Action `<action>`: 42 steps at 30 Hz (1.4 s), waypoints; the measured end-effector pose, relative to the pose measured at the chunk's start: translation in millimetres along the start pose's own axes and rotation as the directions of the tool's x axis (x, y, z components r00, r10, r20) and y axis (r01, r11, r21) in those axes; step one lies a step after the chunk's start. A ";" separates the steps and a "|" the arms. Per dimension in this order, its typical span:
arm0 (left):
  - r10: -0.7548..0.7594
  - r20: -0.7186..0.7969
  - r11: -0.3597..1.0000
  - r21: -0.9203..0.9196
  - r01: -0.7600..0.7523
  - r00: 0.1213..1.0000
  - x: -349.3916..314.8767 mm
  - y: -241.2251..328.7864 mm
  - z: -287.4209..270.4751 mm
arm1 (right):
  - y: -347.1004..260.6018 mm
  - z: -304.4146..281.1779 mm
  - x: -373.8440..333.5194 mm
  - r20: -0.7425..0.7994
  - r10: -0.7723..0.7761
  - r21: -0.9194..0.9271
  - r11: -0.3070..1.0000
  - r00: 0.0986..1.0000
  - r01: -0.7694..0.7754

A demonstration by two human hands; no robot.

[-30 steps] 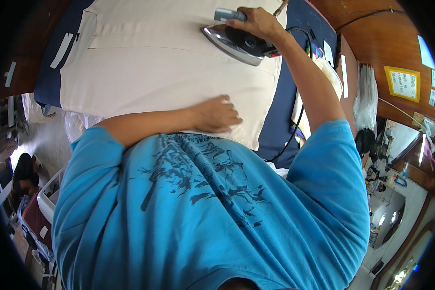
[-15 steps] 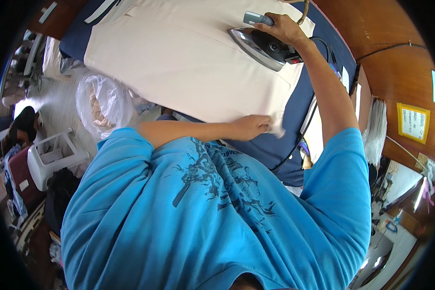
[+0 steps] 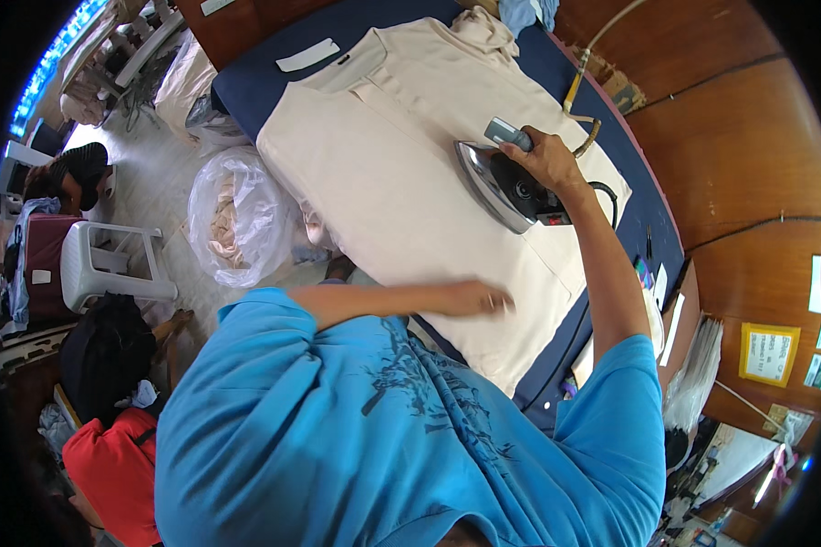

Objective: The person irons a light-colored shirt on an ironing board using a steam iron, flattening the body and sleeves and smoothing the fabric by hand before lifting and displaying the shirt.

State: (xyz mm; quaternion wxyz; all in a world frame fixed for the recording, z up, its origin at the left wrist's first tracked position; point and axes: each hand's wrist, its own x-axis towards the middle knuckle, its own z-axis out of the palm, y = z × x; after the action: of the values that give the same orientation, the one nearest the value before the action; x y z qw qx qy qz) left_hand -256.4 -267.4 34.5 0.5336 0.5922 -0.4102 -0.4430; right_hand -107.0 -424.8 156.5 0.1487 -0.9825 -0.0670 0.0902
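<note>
A cream blouse (image 3: 383, 164) lies spread over the dark blue ironing surface, its neckline at the far left and its hem close to my body. My right hand (image 3: 554, 162) is closed round the grey handle of an electric iron (image 3: 513, 189). The iron's metal soleplate rests on the right part of the blouse. Across the front of my body reaches my left arm, and my left hand (image 3: 477, 298) is over the blouse near the hem. Motion smears its fingers, so whether they touch the cloth is unclear.
Along the far edge, a white strip (image 3: 307, 55) lies on the blue ironing surface (image 3: 246, 96). A clear plastic bag (image 3: 237, 228) of cloth and a white stool (image 3: 109, 264) stand on the left floor. Another person (image 3: 84, 178) is farther left. A hose (image 3: 575, 82) runs by the wooden wall.
My left hand has let go of the blouse's near edge and moved over the cloth. My right hand keeps its hold on the iron. The view has shifted, showing the neckline.
</note>
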 end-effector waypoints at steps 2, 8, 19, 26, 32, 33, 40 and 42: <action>0.016 -0.516 0.998 0.064 0.020 0.856 -21.3 -24.7 -64.4 | -15.8 -0.1 19.5 -0.012 -0.016 -0.020 1.000 1.000 0.015; 0.371 -0.914 0.581 0.365 0.728 0.162 -125.7 -33.5 -249.5 | -63.9 -5.7 93.9 -0.018 -0.068 -0.041 0.997 0.998 0.067; 0.345 -0.937 0.460 0.126 0.879 -0.046 -166.3 -54.0 -304.0 | -113.4 10.7 220.8 0.085 -0.300 -0.119 0.944 0.950 0.309; 0.306 -0.951 0.433 0.097 0.896 -0.045 -174.0 -58.1 -307.6 | -115.8 11.2 233.9 0.166 -0.348 -0.212 0.901 0.923 0.377; 0.311 -0.950 0.389 0.103 0.915 -0.025 -170.0 -60.8 -308.1 | -98.5 10.6 227.9 0.153 -0.384 -0.214 0.887 0.911 0.409; 0.306 -0.952 0.401 0.104 0.910 -0.026 -169.9 -58.6 -308.7 | -95.9 12.3 230.3 0.130 -0.395 -0.214 0.884 0.909 0.415; 0.320 -0.947 0.381 0.104 0.919 -0.026 -168.1 -58.0 -309.2 | -87.1 5.0 253.8 0.028 -0.404 -0.097 0.909 0.914 0.404; 0.325 -0.945 0.361 0.100 0.927 -0.024 -167.8 -59.0 -309.0 | -90.8 10.4 258.8 0.041 -0.406 -0.099 0.908 0.913 0.408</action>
State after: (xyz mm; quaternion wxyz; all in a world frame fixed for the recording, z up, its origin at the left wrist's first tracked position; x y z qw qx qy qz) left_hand -3.7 -18.0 2.1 0.1209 0.9669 0.1025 0.1999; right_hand 133.8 -295.0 133.7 0.1115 -0.9525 -0.2763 0.0632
